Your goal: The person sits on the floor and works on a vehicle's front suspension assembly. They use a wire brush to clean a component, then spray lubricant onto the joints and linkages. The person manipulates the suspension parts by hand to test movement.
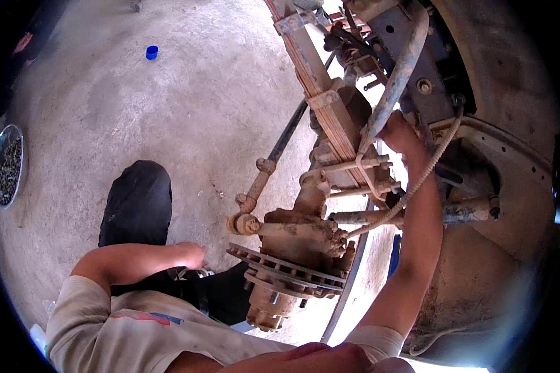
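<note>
My right hand (pixel 399 132) reaches in among the dusty undercarriage parts at the upper right, right beside a worn grey bar (pixel 399 74). Its fingers are mostly hidden there, so what they touch does not show. By my dark trouser leg, my left hand (pixel 193 255) is curled closed, left of the brake disc (pixel 286 271); pale, shiny bits show just below it, too small to make out. Between my arms sits the rusty wheel hub (pixel 270 308) under the disc. A stack of leaf springs (pixel 314 65) runs upward from the axle, fastened with U-bolts (pixel 361 165).
A steering rod (pixel 280 149) slants left of the leaf springs. A ribbed hose (pixel 438 165) loops past my right forearm. On the concrete floor stand a blue cap (pixel 152 52) and, far left, a metal bowl (pixel 22 165) of small dark parts. Vehicle bodywork (pixel 510 155) borders the right side.
</note>
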A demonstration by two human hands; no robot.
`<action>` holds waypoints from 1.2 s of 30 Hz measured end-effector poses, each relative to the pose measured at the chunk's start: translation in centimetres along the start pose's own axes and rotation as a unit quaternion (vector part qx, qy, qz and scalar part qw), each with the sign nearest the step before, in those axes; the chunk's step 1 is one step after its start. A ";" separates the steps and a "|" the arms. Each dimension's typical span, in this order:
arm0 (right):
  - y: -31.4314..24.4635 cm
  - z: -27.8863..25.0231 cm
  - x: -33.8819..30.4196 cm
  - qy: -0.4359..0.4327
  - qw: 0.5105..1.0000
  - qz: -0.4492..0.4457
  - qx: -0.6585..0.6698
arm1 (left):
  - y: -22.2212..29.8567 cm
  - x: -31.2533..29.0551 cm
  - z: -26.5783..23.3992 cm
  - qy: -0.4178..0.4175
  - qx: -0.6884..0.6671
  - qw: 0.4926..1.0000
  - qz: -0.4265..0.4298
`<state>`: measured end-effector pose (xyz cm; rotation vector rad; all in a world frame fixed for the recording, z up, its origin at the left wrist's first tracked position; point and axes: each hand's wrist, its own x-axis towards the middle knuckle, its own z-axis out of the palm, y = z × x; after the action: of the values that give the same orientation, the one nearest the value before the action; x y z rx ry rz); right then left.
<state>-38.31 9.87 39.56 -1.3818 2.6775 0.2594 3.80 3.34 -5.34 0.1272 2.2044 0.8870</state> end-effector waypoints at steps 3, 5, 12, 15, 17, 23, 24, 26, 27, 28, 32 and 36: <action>0.9 -0.1 -0.4 0.012 0.999 0.038 0.001 | 0.0 0.5 -0.2 -0.017 0.015 1.000 0.008; 1.6 0.8 0.7 0.007 1.000 0.020 0.000 | 0.1 -0.3 0.1 -0.011 0.028 1.000 -0.003; 3.2 1.4 1.2 -0.004 0.997 0.028 0.071 | -0.3 -0.4 -0.3 -0.056 0.021 0.998 -0.013; 3.8 1.5 0.6 -0.005 0.999 0.039 0.029 | -0.5 -0.9 -0.5 -0.038 0.030 0.999 0.001; 1.4 0.6 -0.3 -0.030 0.998 0.018 0.055 | -0.6 -0.7 -0.2 -0.029 0.020 0.999 -0.004; 3.7 1.9 1.0 0.024 0.999 -0.023 0.027 | -0.8 -0.4 -0.3 -0.029 0.040 0.999 0.015; 3.4 2.1 0.8 0.018 0.998 -0.044 0.051 | -0.9 -0.4 0.0 -0.027 0.039 0.999 0.011; 1.1 1.1 -0.5 -0.001 0.998 -0.059 -0.022 | 0.2 -1.1 -1.4 -0.068 0.037 0.997 -0.001; 0.6 0.5 -0.7 -0.029 0.999 -0.019 -0.018 | 0.3 -0.9 -1.2 -0.062 0.038 0.997 0.003; 0.1 0.0 -0.1 -0.054 0.998 0.016 -0.014 | 0.1 -0.8 -0.9 -0.053 0.037 0.998 0.003; -0.1 0.5 -0.4 0.000 1.000 -0.003 0.024 | -0.2 -1.0 0.1 -0.031 0.029 0.999 -0.005; 0.3 0.3 -0.8 -0.033 0.997 -0.006 -0.063 | 0.6 -1.2 -0.5 -0.073 0.019 0.997 -0.011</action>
<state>-38.09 10.77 39.45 -1.3963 2.6379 0.4722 4.17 3.10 -4.00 0.1800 2.0837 0.8001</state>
